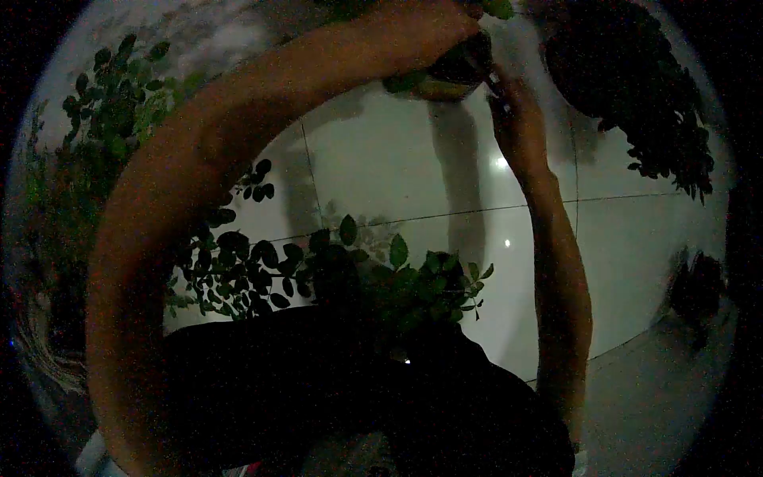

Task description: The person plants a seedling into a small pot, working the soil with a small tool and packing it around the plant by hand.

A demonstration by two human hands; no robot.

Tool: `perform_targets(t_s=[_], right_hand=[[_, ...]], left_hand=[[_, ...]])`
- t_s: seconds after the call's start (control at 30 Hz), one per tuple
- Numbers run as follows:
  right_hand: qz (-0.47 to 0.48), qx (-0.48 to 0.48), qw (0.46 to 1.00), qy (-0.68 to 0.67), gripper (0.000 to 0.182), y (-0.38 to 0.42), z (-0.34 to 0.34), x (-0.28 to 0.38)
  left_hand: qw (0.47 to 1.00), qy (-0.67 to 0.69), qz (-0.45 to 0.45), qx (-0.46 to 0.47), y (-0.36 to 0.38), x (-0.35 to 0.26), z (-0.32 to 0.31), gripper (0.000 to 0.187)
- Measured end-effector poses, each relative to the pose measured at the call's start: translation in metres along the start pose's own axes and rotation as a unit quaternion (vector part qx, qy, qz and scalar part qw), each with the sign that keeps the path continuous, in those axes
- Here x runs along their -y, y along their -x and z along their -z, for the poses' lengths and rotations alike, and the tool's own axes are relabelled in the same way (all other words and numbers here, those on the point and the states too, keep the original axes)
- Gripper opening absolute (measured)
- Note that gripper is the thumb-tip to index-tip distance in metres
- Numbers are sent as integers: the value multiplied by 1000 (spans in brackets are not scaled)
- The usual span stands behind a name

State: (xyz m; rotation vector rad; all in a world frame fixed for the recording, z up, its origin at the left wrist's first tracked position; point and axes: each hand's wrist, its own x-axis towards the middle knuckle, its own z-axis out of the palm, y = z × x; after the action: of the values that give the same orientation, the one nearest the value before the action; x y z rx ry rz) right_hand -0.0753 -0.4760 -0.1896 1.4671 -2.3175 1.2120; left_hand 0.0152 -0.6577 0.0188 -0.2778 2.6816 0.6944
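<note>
A plant pot (445, 87) with a dark top and a paler lower side stands near the top of the view, above the tiled floor. My left arm curves in from the left, and my left hand (467, 17) is over the pot at the top edge, its fingers mostly hidden in the dark. Beside the pot's right side is my right hand (517, 103), its fingers closed towards the rim. A dark thing with small pale spots shows at those fingertips, too dim to name. Green leaves (498, 8) show just beyond my left hand.
Leafy plants (429, 286) stand close before my dark-clothed lap, with more foliage (115, 95) at the left. A large dark bushy plant (628, 71) fills the upper right. Pale glossy floor tiles (381, 159) lie between my arms. A dark shape (695, 290) sits at the right.
</note>
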Motion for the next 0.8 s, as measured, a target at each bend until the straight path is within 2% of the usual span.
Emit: perform_targets(t_s=[0.03, 0.1, 0.13, 0.2, 0.23, 0.3, 0.33, 0.4, 0.43, 0.5, 0.57, 0.63, 0.73, 0.8], right_hand=[[-73, -15, 997, -24, 32, 13, 3, 5], [-219, -46, 972, -70, 32, 52, 4, 11], [-233, -24, 966, -108, 30, 72, -2, 11], [-261, 21, 948, -182, 28, 115, -22, 6], [-267, 13, 941, -205, 26, 125, -36, 4], [-280, -3, 927, -248, 24, 123, -67, 7], [-248, 9, 952, -177, 24, 114, -63, 15], [-183, 33, 982, -27, 26, 102, -48, 28], [-228, 1, 973, -22, 28, 104, -49, 27], [-257, 10, 966, 36, 23, 99, -49, 33], [-282, 30, 956, 79, 20, 93, -50, 39], [-305, 63, 944, 111, 18, 85, -44, 43], [-313, 31, 941, 123, 23, 89, -49, 38], [-292, 39, 946, 137, 20, 92, -48, 35]], left_hand=[[996, -24, 65, 48, 12, -18, 9, 20], [990, -112, -80, 36, 11, -5, 0, 19], [976, -154, -150, 30, 8, 0, -7, 18], [964, -223, -143, -8, -12, 6, -35, 18], [956, -256, -139, -27, -19, 6, -44, 17], [977, -168, -129, 24, -5, -9, -24, 15], [983, -128, -120, 49, 1, -14, -14, 13], [977, -155, -144, -39, -15, -3, -27, 18], [970, -165, -159, -83, -30, 2, -44, 20], [950, -185, -184, -171, -50, 6, -68, 25], [932, -215, -204, -207, -58, 12, -75, 27], [926, -241, -216, -193, -42, 0, -65, 26], [933, -233, -212, -173, -32, -10, -61, 24], [928, -222, -219, -204, -36, -10, -64, 24]])
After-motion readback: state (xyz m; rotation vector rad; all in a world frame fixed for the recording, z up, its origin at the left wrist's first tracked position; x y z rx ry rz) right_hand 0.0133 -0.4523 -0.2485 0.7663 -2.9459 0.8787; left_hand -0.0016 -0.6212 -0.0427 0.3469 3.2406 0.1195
